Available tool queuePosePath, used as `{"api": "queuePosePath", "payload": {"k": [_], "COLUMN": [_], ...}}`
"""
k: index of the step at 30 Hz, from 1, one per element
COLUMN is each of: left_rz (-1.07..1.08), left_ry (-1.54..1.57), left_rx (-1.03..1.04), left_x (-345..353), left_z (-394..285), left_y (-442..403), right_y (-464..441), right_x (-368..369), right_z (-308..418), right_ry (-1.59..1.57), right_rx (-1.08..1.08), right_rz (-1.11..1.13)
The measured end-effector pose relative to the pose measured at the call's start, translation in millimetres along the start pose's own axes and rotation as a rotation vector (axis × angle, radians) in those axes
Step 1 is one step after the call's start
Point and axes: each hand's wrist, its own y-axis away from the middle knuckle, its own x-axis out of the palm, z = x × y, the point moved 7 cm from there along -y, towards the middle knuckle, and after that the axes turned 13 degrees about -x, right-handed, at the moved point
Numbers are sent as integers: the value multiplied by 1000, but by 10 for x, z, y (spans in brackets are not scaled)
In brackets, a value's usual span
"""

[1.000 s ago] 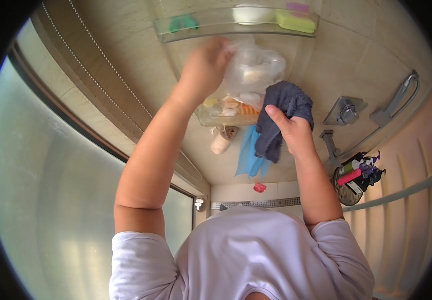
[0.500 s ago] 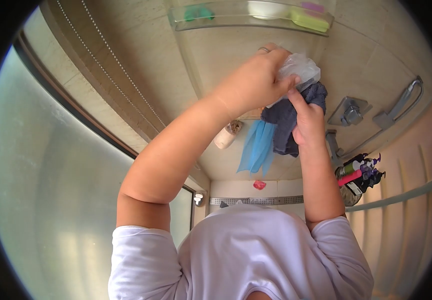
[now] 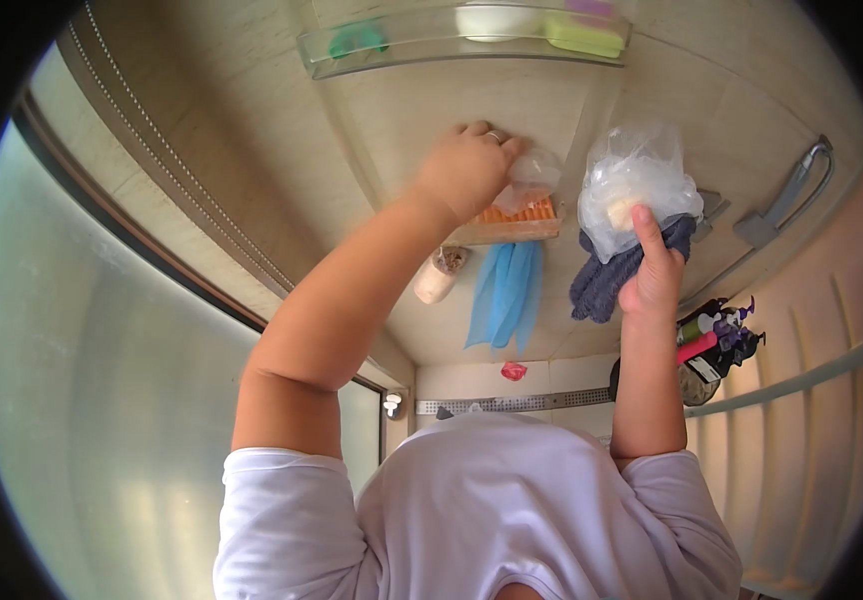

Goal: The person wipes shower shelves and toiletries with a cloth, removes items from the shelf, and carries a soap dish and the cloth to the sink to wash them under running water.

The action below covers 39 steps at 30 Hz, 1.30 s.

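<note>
Since the last frame, the left hand (image 3: 464, 172) had moved off the plastic bag (image 3: 622, 195), which, with the dark cloth (image 3: 607, 282), had shifted right. At the left, a pale pot (image 3: 435, 284) hung tilted by the lower shelf (image 3: 507, 234); I judged a low sweep of the wrist could knock it. The left fingers were bent over a clear piece of plastic (image 3: 535, 172), on the far side of the orange ribbed thing (image 3: 525, 211); blur kept me from telling whether they gripped it. If they caught the ribbed thing too, I thought it might slide out over the blue mesh (image 3: 505, 293), hanging on the near side. At the right, the right hand (image 3: 656, 278) held cloth and bag together, thumb pressed near the pale lump (image 3: 624, 210) in the bag. With slick film under one thumb, I reckoned a turn could let the bag slip.
</note>
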Motion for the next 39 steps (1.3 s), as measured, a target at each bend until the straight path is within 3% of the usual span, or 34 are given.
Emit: {"api": "queuePosePath", "payload": {"k": [5,12,15,18,21,28,31,34,38,39], "left_rz": [128,130,258,170,-221,-175,-167,-75,186,202], "left_ry": [-72,781,1438,1578,714,379,421,615,1192,1138], "left_rx": [-63,-486,-673,-628,-14,135,144,181,227,82], "left_x": [238,-187,-145,-175,-408,-308,-360,-360,-262,-240], "left_z": [20,461,349,113,-308,-774,-932,-1051,-845,-669], "left_y": [-108,-79,35,90,168,579,692,771,637,537], "right_y": [18,70,170,277,301,394,463,522,458,447], "right_x": [-151,-181,-125,25,77,54,173,-98,-378,-374], "right_z": [-9,-140,-355,-497,-620,-500,-274,-314,-412,-382], "right_ry": [27,-44,13,65,42,-45,-473,30,-89,-75], "right_rx": [26,145,171,179,252,252,217,163,290,280], "right_rz": [-47,21,33,28,-51,-147,-15,-15,-134,-148]}}
